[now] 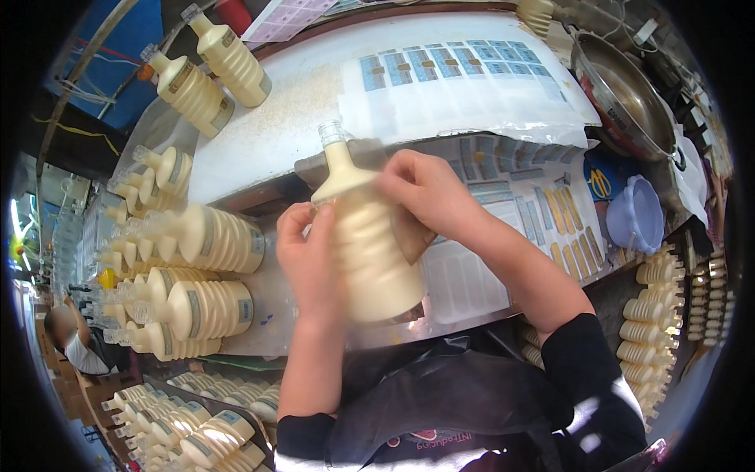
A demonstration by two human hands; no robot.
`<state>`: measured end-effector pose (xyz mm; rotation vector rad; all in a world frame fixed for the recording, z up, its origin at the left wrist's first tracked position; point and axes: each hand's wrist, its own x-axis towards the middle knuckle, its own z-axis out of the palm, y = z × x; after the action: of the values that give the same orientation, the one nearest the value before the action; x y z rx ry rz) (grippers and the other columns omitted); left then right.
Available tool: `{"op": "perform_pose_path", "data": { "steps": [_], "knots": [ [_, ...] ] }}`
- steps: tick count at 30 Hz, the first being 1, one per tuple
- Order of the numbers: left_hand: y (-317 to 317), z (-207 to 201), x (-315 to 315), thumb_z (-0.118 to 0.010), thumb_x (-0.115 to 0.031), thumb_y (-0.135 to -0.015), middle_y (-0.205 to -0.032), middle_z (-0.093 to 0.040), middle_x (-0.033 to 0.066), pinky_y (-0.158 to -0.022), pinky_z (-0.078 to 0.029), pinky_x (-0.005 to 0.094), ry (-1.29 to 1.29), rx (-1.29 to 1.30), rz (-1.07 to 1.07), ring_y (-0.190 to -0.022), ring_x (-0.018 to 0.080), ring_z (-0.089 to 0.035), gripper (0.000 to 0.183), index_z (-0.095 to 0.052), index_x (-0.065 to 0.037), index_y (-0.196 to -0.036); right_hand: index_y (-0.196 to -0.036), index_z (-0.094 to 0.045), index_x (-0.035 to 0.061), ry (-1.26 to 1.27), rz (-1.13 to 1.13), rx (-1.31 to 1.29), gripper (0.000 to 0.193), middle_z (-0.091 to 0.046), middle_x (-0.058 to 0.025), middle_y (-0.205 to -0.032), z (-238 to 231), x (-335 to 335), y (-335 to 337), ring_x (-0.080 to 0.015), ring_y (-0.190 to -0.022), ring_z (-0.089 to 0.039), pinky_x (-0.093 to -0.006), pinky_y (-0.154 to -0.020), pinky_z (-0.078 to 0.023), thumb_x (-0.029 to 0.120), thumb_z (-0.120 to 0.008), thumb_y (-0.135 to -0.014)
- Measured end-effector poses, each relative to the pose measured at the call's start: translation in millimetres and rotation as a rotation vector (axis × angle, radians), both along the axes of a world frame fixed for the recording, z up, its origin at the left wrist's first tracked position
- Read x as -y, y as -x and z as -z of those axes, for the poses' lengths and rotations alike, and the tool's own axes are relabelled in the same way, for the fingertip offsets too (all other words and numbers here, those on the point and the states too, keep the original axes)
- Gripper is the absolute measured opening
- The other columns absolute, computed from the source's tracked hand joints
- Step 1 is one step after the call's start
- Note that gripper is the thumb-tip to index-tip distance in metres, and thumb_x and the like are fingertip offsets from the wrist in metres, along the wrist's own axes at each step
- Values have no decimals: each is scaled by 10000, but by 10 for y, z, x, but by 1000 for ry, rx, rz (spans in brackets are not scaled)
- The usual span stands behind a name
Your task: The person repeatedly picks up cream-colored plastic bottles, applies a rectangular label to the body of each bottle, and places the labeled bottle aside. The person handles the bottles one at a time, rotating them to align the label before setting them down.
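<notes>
In front of me a cream-coloured bottle (373, 263) with a ribbed body and a clear threaded neck stands tilted, its lower part blurred. My left hand (305, 244) is at the bottle's left shoulder, thumb and fingertips pinched together against it, with a thin edge of something just showing there. On the opposite shoulder my right hand (421, 189) is also closed in a pinch, its fingertips touching the bottle. What lies between the fingers of either hand is too small to make out. Behind the bottle a brown block-like support (413, 236) is partly hidden.
Labelled bottles (216, 240) crowd the left side, and two stand on the white board (267, 149). Blue label strips (452, 63) lie on that board; blue and gold strips (562, 212) cover a lower sheet. A purple bucket (635, 216), yellow-handled scissors (599, 185) and metal pan (629, 86) are right.
</notes>
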<state>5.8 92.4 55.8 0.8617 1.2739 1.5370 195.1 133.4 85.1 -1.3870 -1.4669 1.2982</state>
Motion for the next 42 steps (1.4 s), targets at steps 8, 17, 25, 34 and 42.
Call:
{"op": "perform_pose_path", "data": {
  "steps": [8, 17, 25, 34, 42],
  "knots": [
    [2, -5, 1, -708, -40, -957, -1005, -645, 21, -810, -545, 260, -4, 211, 12, -874, 99, -629, 78, -631, -46, -962, -897, -673, 1, -72, 57, 12, 285, -716, -102, -803, 40, 11, 49, -163, -691, -682, -324, -654, -537, 279, -723, -932],
    [49, 26, -19, -701, -10, -950, -1003, -646, 18, -826, -517, 246, 40, 260, 57, -881, 79, -603, 104, -621, -48, -1005, -912, -669, 0, -92, 91, 0, 255, -711, -91, -803, 64, 35, 75, -151, -710, -671, -313, -660, -534, 243, -743, -914],
    [-41, -210, -43, -611, -164, -1024, -1205, -581, 78, -924, -492, 286, 39, 285, 121, -1069, 130, -563, 367, -497, -14, -1340, -1300, -607, 16, 186, -8, -326, 381, -653, -8, -991, 132, -3, -63, -58, -755, -573, -228, -681, -487, 294, -573, -1043],
    [-27, -135, -124, -621, -188, -1034, -1233, -572, 100, -920, -501, 301, 102, 3, 264, -1061, 140, -575, 391, -470, -14, -1350, -1321, -645, 10, 9, -15, -141, 397, -734, -92, -1007, 143, 68, 89, -124, -916, -666, -284, -831, -531, 230, -650, -991],
    [-41, -123, -123, -622, -182, -1037, -1251, -568, 102, -940, -496, 305, 109, 38, 251, -1080, 141, -571, 389, -469, -15, -1353, -1286, -663, 12, -10, 11, -171, 411, -746, -133, -999, 180, 60, 96, -165, -906, -697, -315, -821, -540, 251, -680, -952]
  ]
}}
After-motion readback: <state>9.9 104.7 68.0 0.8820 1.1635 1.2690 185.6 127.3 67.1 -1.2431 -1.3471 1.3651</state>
